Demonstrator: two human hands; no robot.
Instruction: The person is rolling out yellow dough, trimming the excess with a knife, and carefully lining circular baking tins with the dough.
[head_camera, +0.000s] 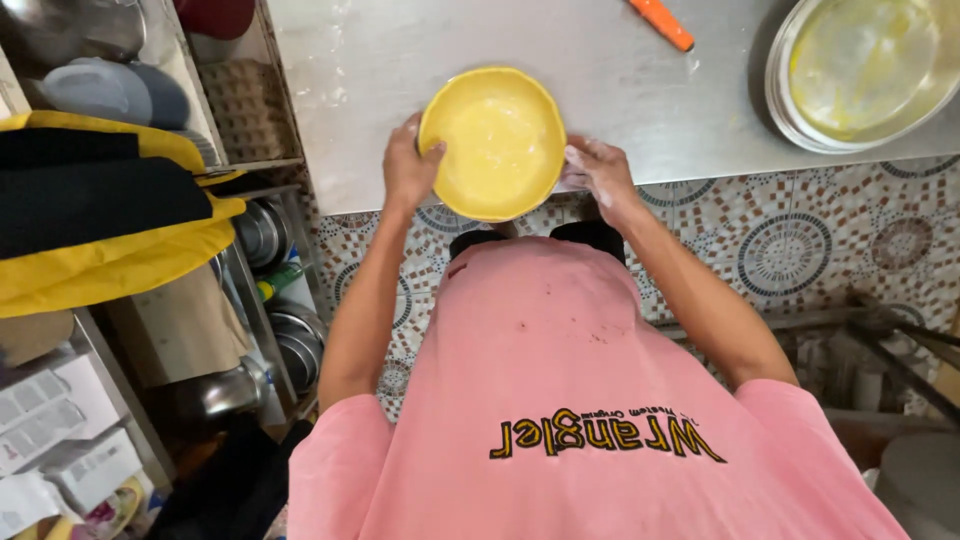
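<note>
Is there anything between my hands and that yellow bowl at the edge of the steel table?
Nothing visible. The left hand already grips the rim of the yellow bowl, and the right hand rests against its other side. The orange tool and the metal basin lie farther back on the steel table.

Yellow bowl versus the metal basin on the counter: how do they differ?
The yellow bowl is smaller and held by both hands, left hand and right hand; the metal basin is larger, grey and untouched. The bowl overhangs the counter edge; the basin sits farther back. Both hold yellowish residue.
</note>
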